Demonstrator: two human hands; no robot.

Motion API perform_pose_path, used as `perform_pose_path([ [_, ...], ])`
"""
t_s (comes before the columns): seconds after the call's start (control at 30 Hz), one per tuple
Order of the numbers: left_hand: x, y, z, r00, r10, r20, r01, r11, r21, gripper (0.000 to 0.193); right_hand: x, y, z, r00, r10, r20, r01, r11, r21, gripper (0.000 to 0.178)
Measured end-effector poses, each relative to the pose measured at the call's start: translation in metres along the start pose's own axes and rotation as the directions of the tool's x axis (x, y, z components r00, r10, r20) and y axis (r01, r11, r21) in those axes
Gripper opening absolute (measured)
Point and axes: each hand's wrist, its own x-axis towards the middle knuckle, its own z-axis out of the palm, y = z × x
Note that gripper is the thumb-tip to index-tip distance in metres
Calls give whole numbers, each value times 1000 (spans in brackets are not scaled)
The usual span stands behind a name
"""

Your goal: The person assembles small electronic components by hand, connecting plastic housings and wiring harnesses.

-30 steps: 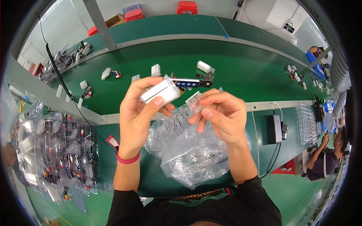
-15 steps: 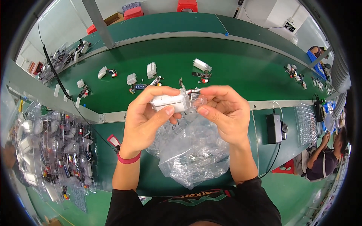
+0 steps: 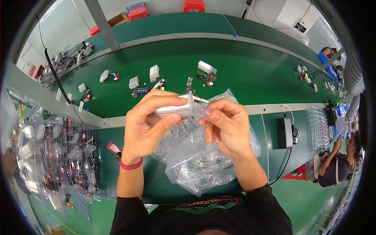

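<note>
My left hand is closed around a white plastic housing, thumb below and fingers on top. A clear flange stands at the housing's right end. There my right hand pinches a small clear plastic piece between thumb and forefinger, its other fingers curled. The piece touches or lies very close to the flange; I cannot tell whether they are joined. Small metal hooks hang below the housing. Under both hands lies a crumpled clear plastic bag, with small clear parts visible inside.
Beyond my hands lie white housings and circuit boards with small red-and-white parts. Stacked clear trays of parts stand at left. A black power adapter sits at right, and a coiled cable hangs at left. A person sits far right.
Both hands have shifted slightly left with the housing. My right hand has turned, its lower fingers curling down, and the clear piece now tilts downward to the right. More of the bag shows.
</note>
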Motion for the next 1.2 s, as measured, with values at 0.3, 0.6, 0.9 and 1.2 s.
perform_pose_path([
  [0.3, -1, 3, 0, 1000, 14, -5, -14, 999, -43, 23, 0, -10, 5, 995, 97, 23, -94, 988, -122, 23],
  [0.6, 12, -9, -6, 885, -461, -56, 444, 876, -189, 24, 8, 3, -13, 988, 136, -74, -114, 964, 240, 24],
  [0.9, 16, -54, 5, 766, -628, -139, 452, 679, -579, 32, -5, 16, -11, 985, -58, -164, 39, 992, -119, 27],
  [1.2, 7, -39, 16, 951, -307, -19, 287, 908, -305, 24, 0, 19, -31, 970, 232, -73, -189, 908, 374, 24],
])
